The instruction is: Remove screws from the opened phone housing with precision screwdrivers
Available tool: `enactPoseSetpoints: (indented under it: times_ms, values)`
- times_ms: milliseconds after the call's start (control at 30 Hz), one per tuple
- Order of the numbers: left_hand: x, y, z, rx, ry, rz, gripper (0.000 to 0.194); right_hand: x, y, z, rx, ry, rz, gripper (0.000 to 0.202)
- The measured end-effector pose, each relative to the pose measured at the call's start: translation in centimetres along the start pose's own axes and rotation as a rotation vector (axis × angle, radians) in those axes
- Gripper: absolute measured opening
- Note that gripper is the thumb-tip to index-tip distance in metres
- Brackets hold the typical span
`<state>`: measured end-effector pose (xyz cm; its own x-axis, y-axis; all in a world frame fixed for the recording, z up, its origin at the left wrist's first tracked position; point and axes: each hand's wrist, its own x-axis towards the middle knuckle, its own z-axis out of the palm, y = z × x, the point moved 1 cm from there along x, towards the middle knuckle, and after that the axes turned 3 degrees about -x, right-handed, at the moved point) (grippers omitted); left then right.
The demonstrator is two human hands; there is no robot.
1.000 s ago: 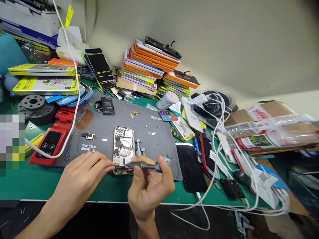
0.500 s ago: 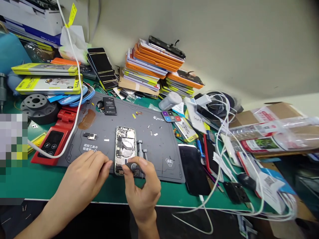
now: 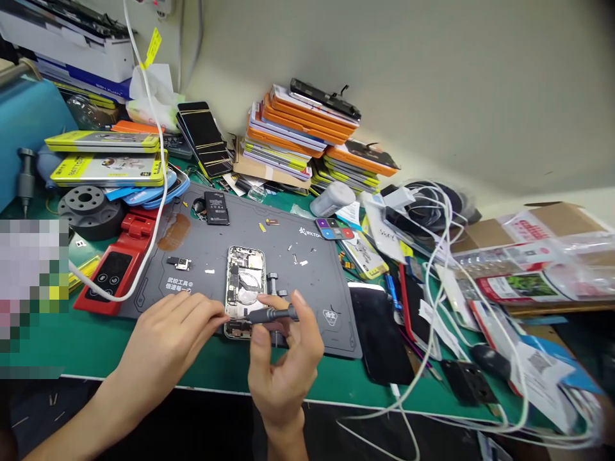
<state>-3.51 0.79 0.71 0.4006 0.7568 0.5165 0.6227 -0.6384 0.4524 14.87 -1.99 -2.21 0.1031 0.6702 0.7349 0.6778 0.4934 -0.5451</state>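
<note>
An opened phone (image 3: pixel 247 275) lies on the grey mat (image 3: pixel 317 301), its inner parts and a round coil exposed. My right hand (image 3: pixel 286 365) grips a grey screwdriver (image 3: pixel 266 314), held nearly level over the phone's lower end with its tip to the left. At that tip, the thumb and fingers of my left hand (image 3: pixel 177 326) are pinched together by the phone's lower left edge. Whatever sits between them is too small to make out. Another grey screwdriver (image 3: pixel 273 282) rests just right of the phone, partly behind my right hand.
A black battery (image 3: pixel 217 208), a small phone part (image 3: pixel 179 262) and several tiny pieces lie on the mat. A red device (image 3: pixel 113 272) stands left, a dark phone (image 3: pixel 379 333) right. Stacked boxes (image 3: pixel 293 121) line the back; white cables (image 3: pixel 427 320) loop over the right side.
The screwdriver has swung from pointing toward me to lying level, tip leftward. My left fingertips have come right to meet the tip. The whole view has shifted slightly.
</note>
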Motion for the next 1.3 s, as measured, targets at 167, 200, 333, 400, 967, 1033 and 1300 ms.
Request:
enactPoseSetpoints:
  times_ms: [167, 200, 333, 400, 967, 1033, 1300]
  values:
    - [0.0, -0.3, 0.1, 0.002, 0.015, 0.033, 0.018, 0.0, -0.1, 0.1, 0.066, 0.047, 0.056, 0.075]
    - [-0.1, -0.4, 0.2, 0.017, 0.002, 0.038, 0.018, -0.1, -0.2, 0.1, 0.094, 0.053, 0.079, 0.073]
    - [-0.2, -0.5, 0.2, 0.039, -0.067, 0.086, 0.020, -0.1, -0.3, 0.2, 0.189, 0.023, 0.070, 0.070]
    - [-0.2, -0.3, 0.2, 0.053, -0.079, 0.111, 0.020, 0.0, -0.4, 0.2, 0.205, 0.009, 0.053, 0.071]
    - [0.8, 1.5, 0.5, 0.271, -0.174, 0.076, 0.023, 0.4, -0.8, -0.1, 0.259, 0.187, 0.228, 0.056]
    - [1.0, 1.5, 0.6, 0.227, -0.177, 0.045, 0.023, 0.5, -0.9, -0.2, 0.255, 0.192, 0.226, 0.056]
    - [1.6, -1.2, -1.8, 0.309, -0.093, -0.061, 0.023, 0.6, -0.8, -0.4, 0.324, 0.174, 0.216, 0.060]
